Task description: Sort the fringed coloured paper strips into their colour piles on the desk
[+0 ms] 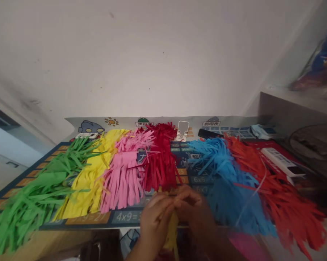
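My left hand [154, 219] and my right hand [192, 210] meet low in the middle, at the desk's near edge. Both pinch a yellow paper strip [172, 232] that hangs down between them. Just beyond the hands lie piles of cut paper strips in a row: green [35, 192], yellow [94, 177], pink [125, 174], dark red [160, 159], blue [225, 177] and orange-red [277, 188]. The picture is blurred, so the exact finger grip is unclear.
The piles rest on a printed multiplication mat [125, 216]. A white phone stand [182, 131] stands at the back by the wall. A white remote [283, 161] lies at the right, beside a raised shelf [296, 108]. The wall [152, 54] is close behind.
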Demonstrator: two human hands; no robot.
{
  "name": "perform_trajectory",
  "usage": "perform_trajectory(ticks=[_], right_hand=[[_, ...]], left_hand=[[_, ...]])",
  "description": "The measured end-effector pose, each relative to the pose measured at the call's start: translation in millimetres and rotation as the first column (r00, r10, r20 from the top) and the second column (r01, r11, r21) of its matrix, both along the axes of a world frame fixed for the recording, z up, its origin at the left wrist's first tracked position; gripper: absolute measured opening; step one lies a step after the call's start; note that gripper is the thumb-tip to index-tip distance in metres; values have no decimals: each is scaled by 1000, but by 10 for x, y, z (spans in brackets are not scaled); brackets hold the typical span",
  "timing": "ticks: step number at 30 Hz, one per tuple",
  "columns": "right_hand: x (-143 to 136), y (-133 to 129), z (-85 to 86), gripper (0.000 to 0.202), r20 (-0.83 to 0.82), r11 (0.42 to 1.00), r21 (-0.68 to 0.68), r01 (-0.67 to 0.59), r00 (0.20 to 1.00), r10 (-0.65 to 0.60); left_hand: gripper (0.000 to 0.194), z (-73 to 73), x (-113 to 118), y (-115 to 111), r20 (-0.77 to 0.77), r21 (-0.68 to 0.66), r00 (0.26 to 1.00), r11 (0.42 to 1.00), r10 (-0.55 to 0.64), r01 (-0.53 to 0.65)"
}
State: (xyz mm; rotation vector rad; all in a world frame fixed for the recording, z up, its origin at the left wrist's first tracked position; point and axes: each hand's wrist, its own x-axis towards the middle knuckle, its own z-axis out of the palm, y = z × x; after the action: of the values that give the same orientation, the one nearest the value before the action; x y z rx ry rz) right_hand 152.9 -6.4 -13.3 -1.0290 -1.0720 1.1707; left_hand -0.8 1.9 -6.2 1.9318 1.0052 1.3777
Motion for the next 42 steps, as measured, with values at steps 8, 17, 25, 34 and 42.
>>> perform_trajectory(ticks=[8, 17, 25, 34, 42], right_hand=[[700, 1070, 1, 18, 994, 998, -36, 47, 107, 31], [533, 963, 36, 18, 997, 998, -56, -41, 50, 58], [332, 67, 51, 16, 486, 988, 151, -13, 872, -63], [346, -110, -25, 21, 387, 990, 30, 140, 911, -141], [376, -135, -12, 15, 448, 988, 88, 129, 880, -155]], left_hand=[[45, -62, 31, 111, 460, -663, 882, 699, 98, 268], [45, -140, 66, 197, 379, -643, 923, 736, 66, 211], [27, -105, 153, 142, 97, -441, 995, 895, -28, 68], [23, -45, 195, 63, -143, -217, 988, 976, -56, 24], [23, -16, 125, 83, -355, -102, 924, 988, -145, 116]])
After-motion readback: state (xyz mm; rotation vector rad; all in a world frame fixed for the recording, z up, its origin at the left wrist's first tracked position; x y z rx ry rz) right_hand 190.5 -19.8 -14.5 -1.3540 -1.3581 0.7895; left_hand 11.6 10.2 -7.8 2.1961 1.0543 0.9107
